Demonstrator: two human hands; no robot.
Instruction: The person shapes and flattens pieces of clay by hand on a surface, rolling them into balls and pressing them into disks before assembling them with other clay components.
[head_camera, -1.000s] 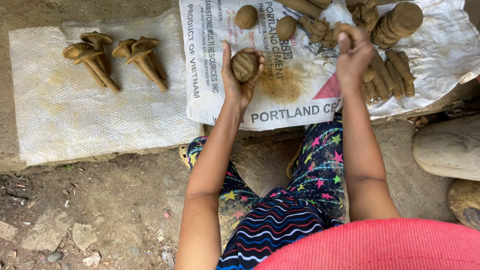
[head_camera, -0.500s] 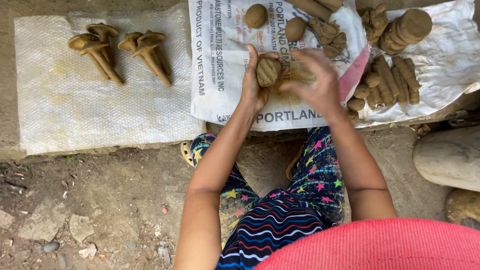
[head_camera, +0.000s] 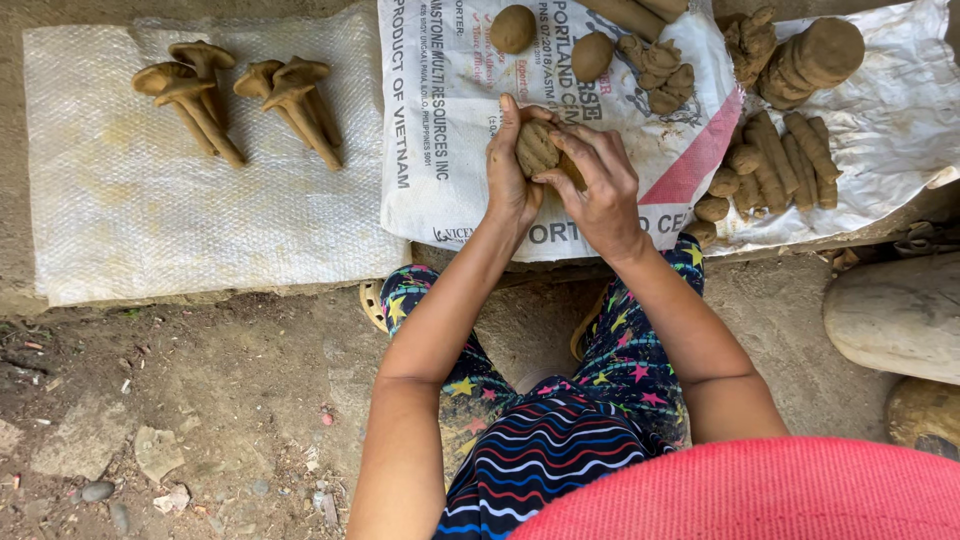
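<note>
A brown clay lump (head_camera: 537, 148) sits between both hands over a printed white sack (head_camera: 450, 150) spread on a ledge. My left hand (head_camera: 510, 175) cups the lump from the left, palm against it. My right hand (head_camera: 598, 185) presses on it from the right, fingers curled over its top. Two smooth clay balls (head_camera: 513, 28) lie on the sack just beyond the hands, beside small rough clay pieces (head_camera: 657, 68).
Several mushroom-shaped clay pieces (head_camera: 235, 95) lie on a white woven sheet (head_camera: 200, 220) at the left. Clay rolls (head_camera: 790, 160) and a thick clay cylinder (head_camera: 815, 55) rest on white plastic at the right. Large stones (head_camera: 895, 315) sit at the right edge; bare dirt ground lies below.
My right hand came down from the clay pile at the right and joined my left hand on the lump. Both hands now press it together.
</note>
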